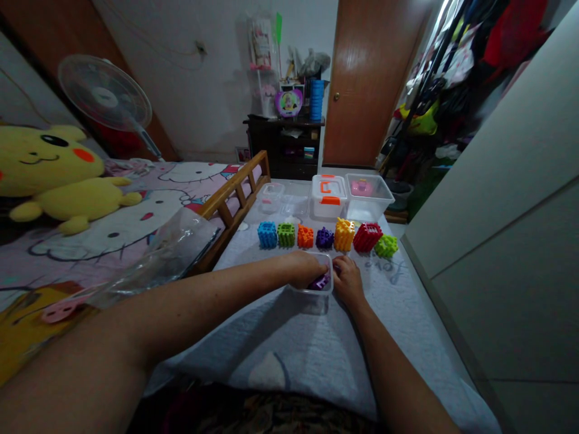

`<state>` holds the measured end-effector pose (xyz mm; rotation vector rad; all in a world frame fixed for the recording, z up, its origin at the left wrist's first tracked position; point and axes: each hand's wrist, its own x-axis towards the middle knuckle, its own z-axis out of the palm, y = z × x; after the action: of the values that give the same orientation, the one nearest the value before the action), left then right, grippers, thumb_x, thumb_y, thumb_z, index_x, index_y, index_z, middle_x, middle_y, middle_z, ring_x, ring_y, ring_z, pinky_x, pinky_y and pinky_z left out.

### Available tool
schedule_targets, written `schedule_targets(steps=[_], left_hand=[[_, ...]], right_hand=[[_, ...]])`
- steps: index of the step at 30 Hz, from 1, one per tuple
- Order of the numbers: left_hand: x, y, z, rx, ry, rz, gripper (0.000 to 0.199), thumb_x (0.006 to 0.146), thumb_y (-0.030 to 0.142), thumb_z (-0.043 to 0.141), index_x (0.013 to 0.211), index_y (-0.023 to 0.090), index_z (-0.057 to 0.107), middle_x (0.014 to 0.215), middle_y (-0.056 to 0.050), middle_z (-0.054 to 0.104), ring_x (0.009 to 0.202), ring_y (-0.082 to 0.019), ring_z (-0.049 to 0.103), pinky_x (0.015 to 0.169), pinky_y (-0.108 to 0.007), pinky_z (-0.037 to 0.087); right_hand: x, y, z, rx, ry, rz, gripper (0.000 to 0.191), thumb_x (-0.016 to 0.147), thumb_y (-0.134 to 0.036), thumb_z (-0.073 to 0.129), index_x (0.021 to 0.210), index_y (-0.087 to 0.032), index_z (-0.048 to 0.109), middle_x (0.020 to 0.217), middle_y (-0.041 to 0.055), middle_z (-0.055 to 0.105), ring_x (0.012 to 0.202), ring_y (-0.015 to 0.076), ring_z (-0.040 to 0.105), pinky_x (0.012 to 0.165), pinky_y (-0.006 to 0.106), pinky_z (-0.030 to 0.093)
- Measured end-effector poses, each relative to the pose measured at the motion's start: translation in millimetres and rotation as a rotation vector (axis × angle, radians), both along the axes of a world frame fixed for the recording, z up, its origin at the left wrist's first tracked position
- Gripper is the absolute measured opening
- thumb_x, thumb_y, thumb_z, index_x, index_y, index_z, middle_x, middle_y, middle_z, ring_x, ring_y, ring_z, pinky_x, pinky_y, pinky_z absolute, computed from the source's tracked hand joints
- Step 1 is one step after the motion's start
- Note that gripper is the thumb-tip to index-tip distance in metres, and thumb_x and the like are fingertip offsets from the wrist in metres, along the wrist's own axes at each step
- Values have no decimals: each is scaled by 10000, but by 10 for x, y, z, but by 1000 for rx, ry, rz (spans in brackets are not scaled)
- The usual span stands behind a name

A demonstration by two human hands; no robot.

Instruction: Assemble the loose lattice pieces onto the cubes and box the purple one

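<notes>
Left hand (307, 269) curled into the clear plastic tub (312, 299) low center, can't tell if it's pinching the purple block (319, 281); looks light, stiff, grab edges; right hand (347, 280) curled against the rim

A clear, smooth plastic tub (312, 300) and a red lattice block (368, 237) of matt plastic lie on rough, matt grey quilted cloth (289, 343); the honey-brown wooden bed rail (235, 193) and wooden door (371, 78) look glossy.

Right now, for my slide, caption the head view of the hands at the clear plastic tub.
Left hand in a clear plastic tub, right hand beside it, multicoloured plastic blocks lined up beyond.
</notes>
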<state>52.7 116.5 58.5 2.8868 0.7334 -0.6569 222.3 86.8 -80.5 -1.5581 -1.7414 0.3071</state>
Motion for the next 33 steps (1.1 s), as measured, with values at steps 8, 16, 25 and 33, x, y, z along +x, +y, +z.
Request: schedule_targets(steps=[8, 16, 25, 33], left_hand=[[-42, -7, 38, -36, 14, -5, 505, 816, 224, 682, 1289, 136, 529, 1105, -159, 695, 992, -281, 684, 780, -331, 518], [-106, 38, -47, -44, -52, -24, 477, 816, 227, 670, 1262, 129, 534, 1135, -171, 676, 988, -299, 680, 783, -351, 525], [-61, 56, 31, -66, -25, -31, 499, 808, 169, 669, 1286, 132, 531, 1221, -169, 634, 1018, -283, 674, 820, -339, 534], [-62, -2, 222, 4, -32, 22, 379, 768, 205, 696, 1137, 158, 626, 1079, -135, 709, 910, -273, 707, 722, -312, 544]], right_hand=[[4, 1, 0, 1, -2, -1, 177, 808, -154, 540, 866, -189, 704, 951, 78, 676, 916, 223, 587, 866, 350, 446], [11, 9, -23, 18, -10, 2, 174, 819, -159, 531, 860, -193, 697, 942, 82, 673, 928, 228, 589, 883, 354, 449], [9, 2, -6, 17, -5, 1, 179, 822, -173, 535, 865, -190, 708, 935, 82, 669, 919, 228, 587, 872, 355, 450], [-1, -8, 10, 8, 10, -2, 180, 827, -167, 530, 872, -193, 703, 950, 84, 671, 927, 226, 579, 876, 358, 446]])
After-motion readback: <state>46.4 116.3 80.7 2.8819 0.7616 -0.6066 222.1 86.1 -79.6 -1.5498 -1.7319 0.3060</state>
